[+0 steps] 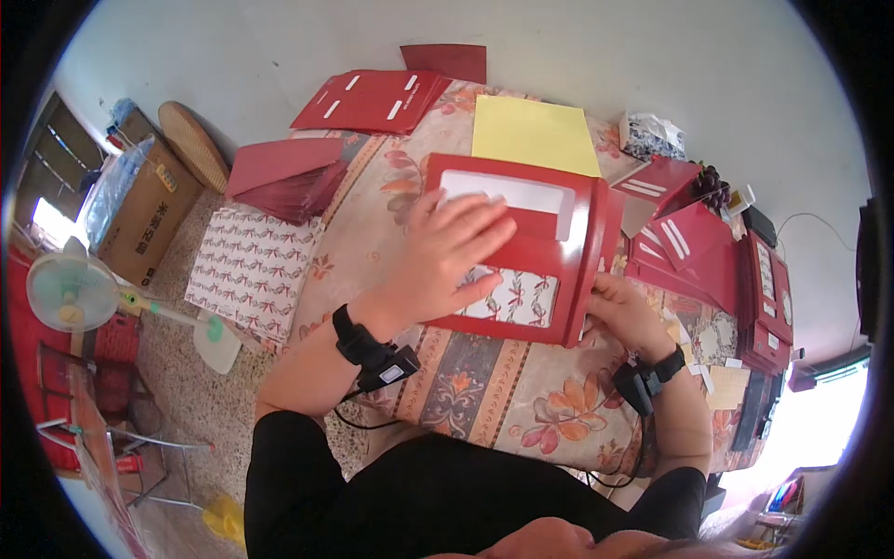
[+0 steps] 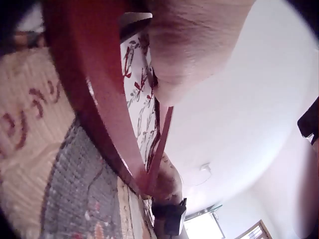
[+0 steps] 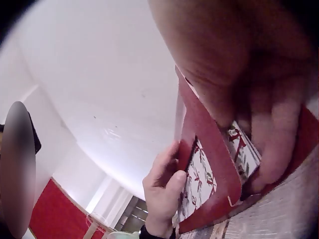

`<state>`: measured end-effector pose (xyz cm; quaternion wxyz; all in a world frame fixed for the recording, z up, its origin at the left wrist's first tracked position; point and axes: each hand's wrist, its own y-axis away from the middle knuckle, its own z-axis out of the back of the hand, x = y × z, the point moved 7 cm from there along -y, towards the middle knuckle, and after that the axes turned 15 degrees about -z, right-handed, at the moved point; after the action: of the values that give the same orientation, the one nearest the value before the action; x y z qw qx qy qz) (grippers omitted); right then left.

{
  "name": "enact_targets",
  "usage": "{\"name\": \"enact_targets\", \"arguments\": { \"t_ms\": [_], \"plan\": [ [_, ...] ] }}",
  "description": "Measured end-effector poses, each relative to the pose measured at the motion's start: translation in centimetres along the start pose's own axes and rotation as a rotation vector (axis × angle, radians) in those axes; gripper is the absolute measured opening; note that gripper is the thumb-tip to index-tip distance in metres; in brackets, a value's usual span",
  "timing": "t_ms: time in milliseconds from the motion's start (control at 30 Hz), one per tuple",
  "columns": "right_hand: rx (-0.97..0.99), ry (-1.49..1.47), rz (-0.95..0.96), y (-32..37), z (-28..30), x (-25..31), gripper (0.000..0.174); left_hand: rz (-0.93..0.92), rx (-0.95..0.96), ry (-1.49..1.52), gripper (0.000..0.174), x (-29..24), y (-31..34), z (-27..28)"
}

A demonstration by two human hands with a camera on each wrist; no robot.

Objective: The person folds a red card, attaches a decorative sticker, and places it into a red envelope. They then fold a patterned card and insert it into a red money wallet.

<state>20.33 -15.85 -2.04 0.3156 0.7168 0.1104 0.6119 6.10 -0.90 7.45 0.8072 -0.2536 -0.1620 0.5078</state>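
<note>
A red cardboard box (image 1: 535, 226) with cut-out windows lies in front of me on the flowered tablecloth. White shows through its upper window, and bow-patterned paper (image 1: 521, 298) through the lower one. Across its face rests my left hand (image 1: 447, 244), palm down with the fingers spread. My right hand (image 1: 619, 312) is at the box's right end, its fingers curled. In the right wrist view, layered edges of the patterned paper (image 3: 242, 154) show at the box's open end, between my right thumb and fingers. The fingertips are partly hidden in the opening there.
Yellow paper (image 1: 535, 130) lies behind the box. Stacks of red card (image 1: 372, 101) and patterned sheets (image 1: 251, 270) lie to the left. Further red pieces (image 1: 694, 247) and a finished-looking red box (image 1: 768, 298) stand right. A fan (image 1: 73, 291) and a carton (image 1: 149, 214) are beside the table.
</note>
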Motion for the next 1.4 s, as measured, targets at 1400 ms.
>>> {"name": "enact_targets", "arguments": {
  "t_ms": [1400],
  "plan": [
    [-0.268,0.052,0.172,3.3,1.7,2.7,0.022,0.670,-0.371,0.990,0.049,4.5,4.4,-4.4]
  ]
}}
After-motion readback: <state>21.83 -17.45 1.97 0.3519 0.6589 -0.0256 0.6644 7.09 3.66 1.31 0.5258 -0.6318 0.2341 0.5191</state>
